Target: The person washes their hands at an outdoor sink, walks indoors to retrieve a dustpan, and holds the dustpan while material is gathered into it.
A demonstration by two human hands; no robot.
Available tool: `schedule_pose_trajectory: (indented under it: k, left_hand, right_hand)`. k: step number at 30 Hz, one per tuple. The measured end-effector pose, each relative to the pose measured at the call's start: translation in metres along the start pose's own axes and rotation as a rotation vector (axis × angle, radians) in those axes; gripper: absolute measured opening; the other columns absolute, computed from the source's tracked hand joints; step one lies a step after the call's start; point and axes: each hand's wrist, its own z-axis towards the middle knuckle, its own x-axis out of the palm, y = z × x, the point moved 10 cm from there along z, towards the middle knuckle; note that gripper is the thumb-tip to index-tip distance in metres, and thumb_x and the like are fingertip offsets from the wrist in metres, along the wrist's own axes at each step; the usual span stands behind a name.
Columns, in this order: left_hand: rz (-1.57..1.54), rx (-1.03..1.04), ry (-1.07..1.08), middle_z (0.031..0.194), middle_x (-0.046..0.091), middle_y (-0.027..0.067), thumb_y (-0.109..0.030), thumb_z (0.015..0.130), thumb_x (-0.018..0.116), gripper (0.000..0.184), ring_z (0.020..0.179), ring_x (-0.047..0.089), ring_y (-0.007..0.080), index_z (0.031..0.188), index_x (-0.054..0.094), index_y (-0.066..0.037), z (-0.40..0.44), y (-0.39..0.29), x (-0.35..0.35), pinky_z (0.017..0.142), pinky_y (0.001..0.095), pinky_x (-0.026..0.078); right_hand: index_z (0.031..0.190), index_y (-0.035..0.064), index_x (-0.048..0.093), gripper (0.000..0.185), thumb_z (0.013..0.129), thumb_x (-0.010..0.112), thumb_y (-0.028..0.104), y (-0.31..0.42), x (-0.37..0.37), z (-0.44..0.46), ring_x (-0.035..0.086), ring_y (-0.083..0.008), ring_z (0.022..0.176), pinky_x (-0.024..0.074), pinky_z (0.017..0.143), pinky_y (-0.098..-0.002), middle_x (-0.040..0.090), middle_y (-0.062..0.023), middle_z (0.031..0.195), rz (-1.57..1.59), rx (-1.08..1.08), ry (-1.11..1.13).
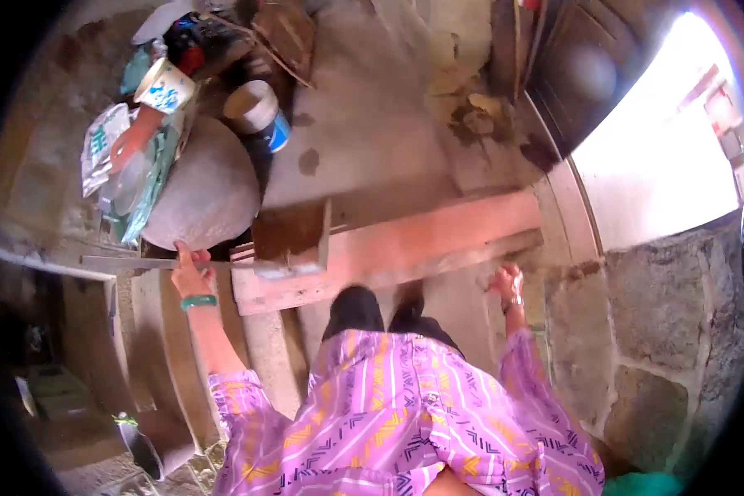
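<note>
My left hand (pixel 192 271) is closed around the long thin handle of a dustpan (pixel 293 236). Its brown, box-like pan hangs over the end of a pink-painted ledge (pixel 388 250). A green bangle circles the left wrist. Just behind the left hand bulges a large round grey pot (pixel 207 186). My right hand (pixel 507 283) hangs apart from the left, near the ledge's right end, its fingers curled in. No object shows in it, though the fingers are small and slightly blurred.
A white-and-blue bucket (pixel 256 114) stands on the floor behind the pot. Plastic bags (pixel 107 145) and a tub (pixel 165 85) are piled at the upper left. Steps (pixel 178 355) lie lower left. A stone wall (pixel 653 347) and bright doorway (pixel 661 174) are on the right.
</note>
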Motion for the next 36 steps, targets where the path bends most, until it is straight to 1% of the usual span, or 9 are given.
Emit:
schedule_pose_trajectory:
  k: [4,6,9,13,15,22,29,31,36]
  left_hand:
    - [-0.205,-0.092,0.307,0.071,0.053,0.0092,-0.042,0.073,0.055,0.039,0.058,0.05,0.0174,0.061,0.04,-0.008,0.01,-0.004,0.053,0.041,0.0287,0.04]
    - [-0.203,0.008,0.273,0.072,0.054,0.01,-0.038,0.075,0.053,0.036,0.063,0.05,0.0185,0.06,0.041,-0.008,-0.005,-0.034,0.08,0.044,0.031,0.042]
    - [-0.129,0.043,0.385,0.073,0.055,0.01,-0.038,0.075,0.053,0.036,0.064,0.05,0.0174,0.06,0.042,-0.008,-0.021,-0.052,0.109,0.046,0.0326,0.043]
    - [-0.016,0.07,0.419,0.075,0.057,0.0084,-0.04,0.074,0.054,0.033,0.064,0.05,0.0149,0.066,0.046,-0.008,-0.037,-0.063,0.183,0.047,0.0331,0.043]
    - [0.035,0.129,0.479,0.076,0.057,0.0068,-0.041,0.073,0.055,0.033,0.066,0.05,0.014,0.075,0.051,-0.008,-0.043,-0.071,0.227,0.049,0.0332,0.044]
    - [0.063,0.076,0.746,0.077,0.056,0.0071,-0.041,0.071,0.057,0.034,0.071,0.052,0.0153,0.077,0.05,-0.008,-0.029,-0.017,0.421,0.047,0.032,0.046]
    - [-0.003,-0.06,1.001,0.069,0.055,0.0045,-0.024,0.072,0.059,0.018,0.06,0.052,0.0108,0.071,0.051,-0.007,-0.008,0.073,0.655,0.038,0.0229,0.043]
    - [-0.048,-0.032,1.07,0.067,0.054,0.0048,-0.023,0.072,0.059,0.021,0.054,0.048,0.009,0.071,0.051,-0.004,-0.006,0.081,0.71,0.038,0.0217,0.042]
    - [0.114,-0.089,1.193,0.075,0.054,0.007,-0.024,0.07,0.061,0.022,0.064,0.05,0.0131,0.072,0.049,-0.005,-0.012,0.128,0.822,0.045,0.0265,0.045]
  right_hand:
    - [0.092,0.0013,0.048,0.024,0.073,0.052,0.015,0.071,-0.037,-0.052,0.051,-0.0115,0.05,0.0423,0.043,-0.0243,0.051,-0.0046,0.068,0.165,0.104,-0.054]
    - [0.093,0.0015,0.048,0.025,0.072,0.053,0.015,0.066,-0.063,-0.077,0.052,-0.0121,0.051,0.0429,0.041,-0.0232,0.051,-0.0048,0.069,0.189,0.102,-0.155]
    - [0.091,0.0026,0.048,0.024,0.072,0.054,0.016,0.006,-0.097,-0.14,0.053,-0.0134,0.051,0.0426,0.039,-0.0244,0.052,-0.0045,0.067,0.153,0.141,-0.208]
    - [0.087,0.0059,0.046,0.022,0.07,0.055,0.015,-0.07,-0.115,-0.215,0.052,-0.0155,0.049,0.0431,0.037,-0.0282,0.05,-0.0065,0.067,0.132,0.447,-0.281]
    - [0.082,0.0068,0.046,0.018,0.069,0.054,0.016,-0.178,-0.107,-0.229,0.051,-0.0173,0.049,0.0417,0.036,-0.0298,0.051,-0.0083,0.068,0.514,0.634,-0.257]
    - [0.077,0.0013,0.046,0.017,0.067,0.05,0.015,-0.241,-0.08,-0.285,0.049,-0.0204,0.04,0.0376,0.029,-0.0296,0.049,-0.0117,0.05,0.498,0.918,-0.571]
    - [0.09,-0.0011,0.048,0.024,0.069,0.05,0.01,-0.08,-0.008,-0.145,0.055,-0.0225,0.047,0.0422,0.032,-0.0307,0.052,-0.0127,0.064,0.338,0.869,-0.766]
    - [0.093,0.0007,0.048,0.024,0.071,0.05,0.01,-0.016,0.021,-0.092,0.056,-0.0193,0.05,0.0441,0.035,-0.0279,0.052,-0.0104,0.069,0.217,0.808,-0.686]
    - [0.095,0.0011,0.048,0.025,0.072,0.051,0.011,0.09,0.038,-0.021,0.056,-0.0166,0.053,0.0449,0.037,-0.0256,0.052,-0.0084,0.072,-0.026,0.716,-0.684]
